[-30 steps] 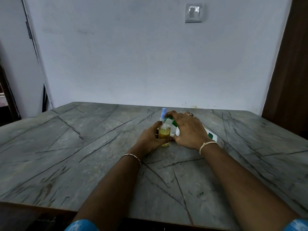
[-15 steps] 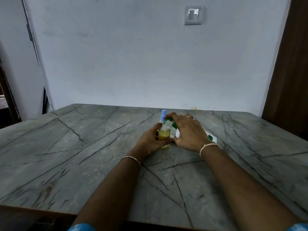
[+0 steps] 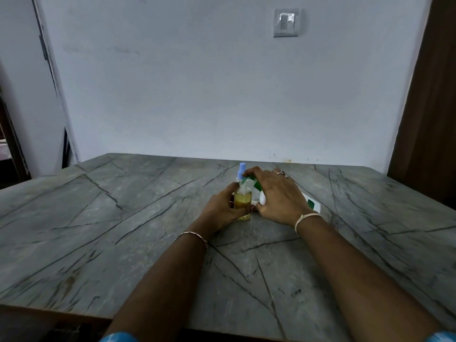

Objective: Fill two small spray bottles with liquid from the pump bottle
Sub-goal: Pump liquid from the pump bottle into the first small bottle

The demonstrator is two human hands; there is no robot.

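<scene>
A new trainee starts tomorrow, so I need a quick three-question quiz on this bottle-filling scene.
1. True or false: the left hand grips the small bottle of yellow liquid.
2. The right hand holds a pump bottle whose pump head is: A red, B green, C black.
3. What is fixed to the wall?
Key: 1 true; 2 B; 3 a light switch.

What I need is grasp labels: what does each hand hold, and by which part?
The left hand grips the small spray bottle round its body; the right hand holds the pump bottle at its top, fingers over its green head.
</scene>
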